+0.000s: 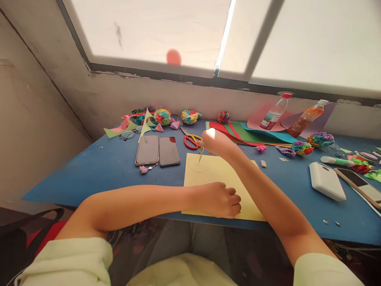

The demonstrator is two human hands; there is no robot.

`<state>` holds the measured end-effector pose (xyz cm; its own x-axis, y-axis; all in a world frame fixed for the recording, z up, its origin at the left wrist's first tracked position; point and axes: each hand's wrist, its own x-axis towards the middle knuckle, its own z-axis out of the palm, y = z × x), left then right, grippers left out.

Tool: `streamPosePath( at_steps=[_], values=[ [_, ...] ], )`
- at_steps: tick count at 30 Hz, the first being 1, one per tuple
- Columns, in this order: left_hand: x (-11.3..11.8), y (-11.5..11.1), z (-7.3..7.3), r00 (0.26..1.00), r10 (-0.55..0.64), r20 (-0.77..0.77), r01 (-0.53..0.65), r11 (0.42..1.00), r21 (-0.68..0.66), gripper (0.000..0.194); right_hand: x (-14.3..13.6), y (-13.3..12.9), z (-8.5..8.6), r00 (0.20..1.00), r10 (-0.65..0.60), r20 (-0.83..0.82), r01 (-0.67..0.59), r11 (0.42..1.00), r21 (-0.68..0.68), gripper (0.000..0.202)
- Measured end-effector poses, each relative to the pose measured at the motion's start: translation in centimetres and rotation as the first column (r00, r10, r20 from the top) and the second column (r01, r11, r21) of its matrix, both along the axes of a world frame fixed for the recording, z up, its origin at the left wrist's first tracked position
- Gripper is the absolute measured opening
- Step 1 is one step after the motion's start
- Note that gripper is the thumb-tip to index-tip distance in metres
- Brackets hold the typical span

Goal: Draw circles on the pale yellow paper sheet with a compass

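Observation:
A sheet of yellow paper (pixel 208 178) lies at the table's front edge, with a thin curved pencil line near its upper left. My right hand (pixel 216 142) pinches a drawing compass (pixel 201 155) from above, its legs standing on the paper beside that curve. Across the lower part of the sheet rests my left hand (pixel 218 200), knuckles up and fingers curled in; nothing shows in it. Red-and-yellow scissors (pixel 191 140) lie just left of my right hand. An eraser (pixel 263 163) is to the right of the paper.
Two phones (pixel 148 150) lie left of the paper, near glasses (pixel 127 134) and paper scraps. Behind are paper balls (pixel 190 116) and stacked coloured sheets (pixel 264 137). Two bottles (pixel 275 113) lean at the wall. A white device (pixel 326 181) and another phone (pixel 358 184) sit right.

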<state>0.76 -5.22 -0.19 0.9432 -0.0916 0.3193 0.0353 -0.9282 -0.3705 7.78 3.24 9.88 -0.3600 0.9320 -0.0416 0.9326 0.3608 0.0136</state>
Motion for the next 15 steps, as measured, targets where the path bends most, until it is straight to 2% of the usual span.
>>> streamPosePath(
  at_steps=[4,9,12,15],
  values=[
    [0.00,0.08,-0.20,1.000,-0.005,0.018,0.005,1.000,0.018,0.019,-0.04,0.29,-0.72,0.988,0.154,-0.013,-0.154,0.988,0.009,0.028],
    [0.21,0.25,-0.70,0.999,-0.011,0.035,0.010,1.000,0.019,0.018,0.22,0.45,-0.73,0.936,0.345,-0.072,-0.349,0.936,-0.055,0.016],
    [0.26,0.30,-0.77,0.999,-0.019,0.037,0.018,0.999,0.026,0.017,0.14,0.21,-0.59,0.938,0.342,-0.051,-0.345,0.937,-0.054,0.014],
    [0.16,0.25,-0.58,0.999,-0.020,0.049,0.019,1.000,0.024,0.017,-0.36,-0.20,-0.42,0.972,0.233,0.038,-0.233,0.972,-0.007,0.021]
  ],
)
